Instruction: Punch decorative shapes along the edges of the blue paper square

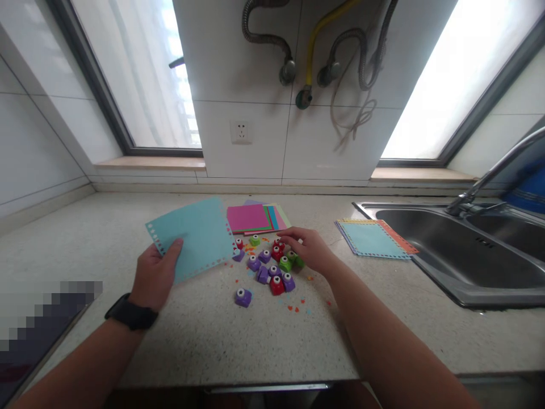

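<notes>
A light blue sheet of paper [198, 236] is tilted up off the counter at the left, with small punched holes along its left, right and lower edges. My left hand [155, 272] is closed on its lower left part, thumb on top. Several small craft punches, purple [243, 297], red [276, 285] and green [285, 263], stand in a cluster at mid-counter. Over the cluster's far right side, my right hand [309, 250] reaches with fingers stretched out, close above the red punches. Whether the fingertips touch one I cannot tell.
Coloured paper sheets [249, 218], pink on top, lie behind the punches. At the right, a stack of punched sheets [370, 237] lies beside the steel sink [451, 295] with its faucet [489, 176]. Tiny paper cut-outs [297, 309] are scattered around the punches.
</notes>
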`<state>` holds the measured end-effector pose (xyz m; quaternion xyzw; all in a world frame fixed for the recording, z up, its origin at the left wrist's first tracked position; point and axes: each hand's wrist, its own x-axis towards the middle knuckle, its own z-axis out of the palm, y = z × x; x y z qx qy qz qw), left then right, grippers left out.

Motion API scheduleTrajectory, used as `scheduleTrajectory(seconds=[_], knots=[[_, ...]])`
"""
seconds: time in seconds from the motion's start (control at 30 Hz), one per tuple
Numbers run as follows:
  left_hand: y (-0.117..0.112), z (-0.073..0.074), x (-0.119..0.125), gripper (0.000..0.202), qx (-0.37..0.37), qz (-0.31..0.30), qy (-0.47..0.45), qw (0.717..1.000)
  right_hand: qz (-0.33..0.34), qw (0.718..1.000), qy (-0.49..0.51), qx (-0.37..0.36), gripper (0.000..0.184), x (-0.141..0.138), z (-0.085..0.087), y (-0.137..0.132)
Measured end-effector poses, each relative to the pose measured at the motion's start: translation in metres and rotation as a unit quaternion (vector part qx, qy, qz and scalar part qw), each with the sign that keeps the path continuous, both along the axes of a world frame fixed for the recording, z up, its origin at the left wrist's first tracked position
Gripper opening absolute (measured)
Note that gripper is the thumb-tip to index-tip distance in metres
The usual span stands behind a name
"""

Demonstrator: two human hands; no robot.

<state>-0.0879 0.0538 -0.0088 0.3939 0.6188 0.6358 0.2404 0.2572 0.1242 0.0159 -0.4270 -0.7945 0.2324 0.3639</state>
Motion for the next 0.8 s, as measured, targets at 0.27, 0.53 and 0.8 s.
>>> scheduleTrajectory(seconds=[0.27,0.53,0.8], knots=[[-0.007,0.000,-0.004,0.043,-0.009,0.040,0.099,0.994,0.004,1.000,0.018,-0.008,0.017,-0.003,-0.005,-0.001],[-0.016,-0.002,0.004,0.048,-0.011,0.015,0.155,0.988,0.029,1.000,0.002,0.004,0.019,-0.007,-0.009,-0.001],[-0.024,-0.011,0.002,0.044,0.009,0.008,0.356,0.934,0.033,0.970,-0.214,0.110,0.027,-0.030,-0.005,-0.006]])
